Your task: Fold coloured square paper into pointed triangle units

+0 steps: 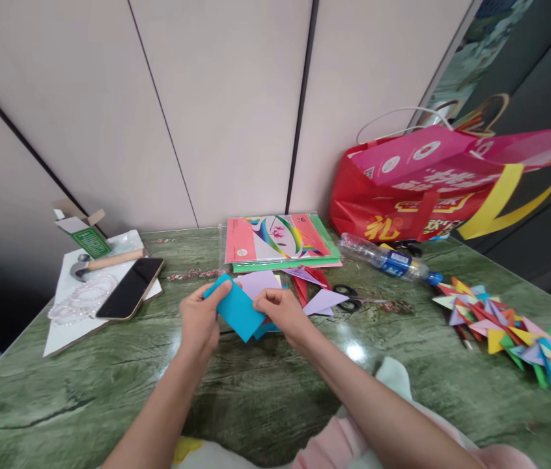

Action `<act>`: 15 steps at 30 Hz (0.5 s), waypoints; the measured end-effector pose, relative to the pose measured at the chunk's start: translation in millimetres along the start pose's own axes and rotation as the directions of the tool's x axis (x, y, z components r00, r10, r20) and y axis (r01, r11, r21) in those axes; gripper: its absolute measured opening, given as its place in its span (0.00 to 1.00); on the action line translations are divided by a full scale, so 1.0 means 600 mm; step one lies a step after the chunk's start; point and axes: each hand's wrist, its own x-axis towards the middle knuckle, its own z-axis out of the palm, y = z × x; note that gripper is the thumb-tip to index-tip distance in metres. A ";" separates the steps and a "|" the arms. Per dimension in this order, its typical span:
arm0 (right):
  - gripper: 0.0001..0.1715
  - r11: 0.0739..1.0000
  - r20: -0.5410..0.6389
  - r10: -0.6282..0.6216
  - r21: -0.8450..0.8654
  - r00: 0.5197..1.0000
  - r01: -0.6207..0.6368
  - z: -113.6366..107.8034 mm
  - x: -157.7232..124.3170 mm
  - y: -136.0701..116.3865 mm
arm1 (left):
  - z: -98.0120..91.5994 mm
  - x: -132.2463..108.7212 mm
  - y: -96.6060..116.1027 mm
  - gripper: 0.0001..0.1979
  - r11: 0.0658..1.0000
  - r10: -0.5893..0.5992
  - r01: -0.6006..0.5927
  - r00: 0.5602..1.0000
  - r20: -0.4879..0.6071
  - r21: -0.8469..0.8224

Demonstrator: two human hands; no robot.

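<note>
A blue sheet of folded paper [241, 309] is held up between my two hands, just above the green table. My left hand [203, 311] pinches its upper left end, thumb on top. At its right corner, my right hand [281, 310] grips the edge between thumb and fingers. More blue paper shows partly below it. Behind lies a lilac sheet [258, 283], partly covered. Folded lilac [325, 301] and red paper pieces [301, 288] lie right of my right hand, beside black-handled scissors [348, 298].
A packet of coloured paper [278, 240] lies at the back. On the left, a white board [63, 326] bears a phone [130, 288], a hammer [109, 262] and a small green box [90, 241]. Rightward are a plastic bottle [393, 262], a red bag [402, 189] and colourful folded paper pieces [514, 332].
</note>
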 end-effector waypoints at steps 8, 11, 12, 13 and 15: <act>0.06 0.998 -0.004 0.066 0.019 0.998 -0.066 -0.005 0.004 -0.004 | -0.026 0.040 0.044 0.06 0.989 0.084 -0.111 0.964 -0.254 -0.093; 0.11 0.995 -0.021 0.048 0.091 0.999 -0.046 -0.004 0.005 -0.004 | -0.022 0.038 0.039 0.05 0.990 0.042 -0.081 0.950 -0.309 -0.115; 0.13 0.993 -0.003 0.043 0.114 0.999 -0.042 -0.003 0.004 -0.004 | -0.019 0.034 0.033 0.05 0.991 0.024 -0.062 0.954 -0.298 -0.117; 0.16 0.990 0.027 0.042 0.131 0.999 -0.045 -0.001 0.003 -0.003 | -0.016 0.031 0.027 0.06 0.992 0.014 -0.049 0.959 -0.283 -0.118; 0.20 0.987 0.087 0.048 0.151 0.995 -0.061 0.002 0.002 0.000 | -0.010 0.023 0.016 0.08 0.994 -0.016 -0.009 0.974 -0.226 -0.110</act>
